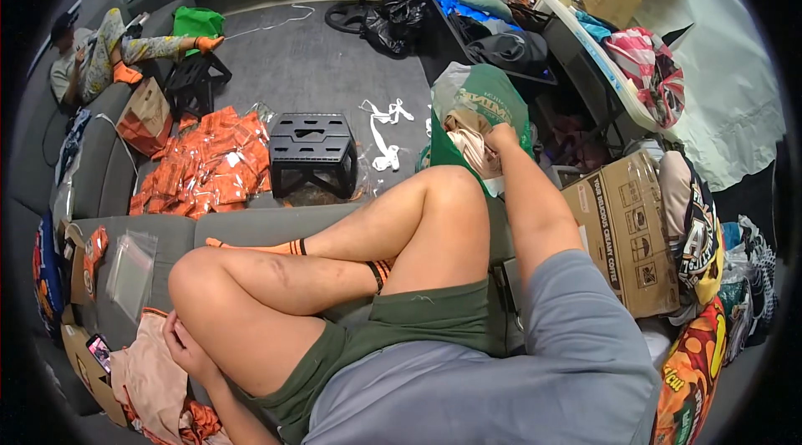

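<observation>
My right arm reaches forward to a green and white plastic bag (508, 94). At its mouth my right hand (501, 138) is closed on a beige cloth (472, 143) that bulges out of the bag; the fingertips are hidden. My left hand (185, 351) lies low beside my bent left knee, against a beige and orange garment (150, 370). Its visible fingers look loosely stretched, not gripping, though the knee hides part of them. The garment is spread over the sofa seat and bunches into orange fabric at its lower end.
Orange packets in clear plastic (209, 161) heap on the floor by a black folding stool (313, 153). Clear plastic sleeves (131, 274) and a phone (99, 351) lie at left. A cardboard box (626, 236) stands right. Another person (92, 61) sits far left.
</observation>
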The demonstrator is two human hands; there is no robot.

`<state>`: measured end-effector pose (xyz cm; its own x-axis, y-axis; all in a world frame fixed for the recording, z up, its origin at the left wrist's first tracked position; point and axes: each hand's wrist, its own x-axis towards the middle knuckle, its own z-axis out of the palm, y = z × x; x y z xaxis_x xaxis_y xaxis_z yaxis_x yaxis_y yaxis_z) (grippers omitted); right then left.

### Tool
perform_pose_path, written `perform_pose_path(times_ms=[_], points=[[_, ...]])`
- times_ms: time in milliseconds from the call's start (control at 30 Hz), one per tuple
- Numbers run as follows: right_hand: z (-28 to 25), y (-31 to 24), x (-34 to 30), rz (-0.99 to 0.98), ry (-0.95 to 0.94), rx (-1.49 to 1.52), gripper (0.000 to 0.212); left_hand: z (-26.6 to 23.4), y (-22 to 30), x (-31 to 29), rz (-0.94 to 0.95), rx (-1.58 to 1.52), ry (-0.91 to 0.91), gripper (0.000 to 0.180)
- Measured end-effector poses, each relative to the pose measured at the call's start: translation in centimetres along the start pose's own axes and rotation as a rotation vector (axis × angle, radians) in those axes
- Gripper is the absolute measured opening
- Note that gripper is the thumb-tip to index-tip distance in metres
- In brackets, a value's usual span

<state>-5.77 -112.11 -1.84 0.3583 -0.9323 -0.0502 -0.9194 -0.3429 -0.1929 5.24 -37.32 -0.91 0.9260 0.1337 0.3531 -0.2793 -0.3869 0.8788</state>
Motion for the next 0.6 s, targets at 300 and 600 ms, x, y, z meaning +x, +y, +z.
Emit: perform_pose_path(times_ms=[300, 600], points=[[2.4, 0.7, 1.0, 0.176, 0.048, -0.025, 0.035, 1.0, -0.5, -0.6, -0.128, -0.098, 0.014, 0.022], [6.8, 0.3, 2.3, -0.092, -0.047, 0.175, 0.032, -0.8, 1.0, 0.1, -0.191, -0.204, 0.066, 0.021]])
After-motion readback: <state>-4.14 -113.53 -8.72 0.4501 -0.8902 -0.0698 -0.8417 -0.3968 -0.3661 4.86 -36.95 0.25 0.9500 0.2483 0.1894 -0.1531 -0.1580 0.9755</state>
